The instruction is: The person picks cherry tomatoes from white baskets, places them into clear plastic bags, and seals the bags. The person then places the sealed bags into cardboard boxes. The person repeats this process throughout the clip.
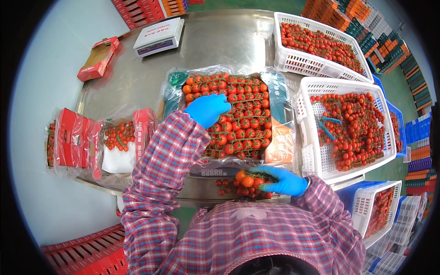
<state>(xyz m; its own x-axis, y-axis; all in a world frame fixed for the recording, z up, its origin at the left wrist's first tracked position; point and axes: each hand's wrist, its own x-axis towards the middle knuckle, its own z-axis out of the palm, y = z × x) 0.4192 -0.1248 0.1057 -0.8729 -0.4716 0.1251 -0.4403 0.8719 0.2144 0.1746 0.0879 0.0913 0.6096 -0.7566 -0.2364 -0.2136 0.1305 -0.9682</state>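
Note:
Rows of cherry tomatoes on the vine (247, 120) fill a green and orange cardboard box (279, 92) lined with clear plastic film. My left hand (209, 109), in a blue glove, rests on the tomatoes at the left part of the box; its fingers are curled, and whether they grip a tomato is hidden. Below the box, near the table edge, my right hand (283, 180), also blue-gloved, holds a cluster of orange-red tomatoes (246, 180). More small tomatoes lie beneath it. The key panel of a scale (213, 172) shows under the box's front edge.
White plastic crates (347, 175) of vine tomatoes stand at right, one with blue-handled scissors (326, 130) inside. Red boxes (74, 139) in film stand at left, one partly filled. A white scale (158, 36) and an open red carton (98, 60) sit at the back of the metal table (220, 44).

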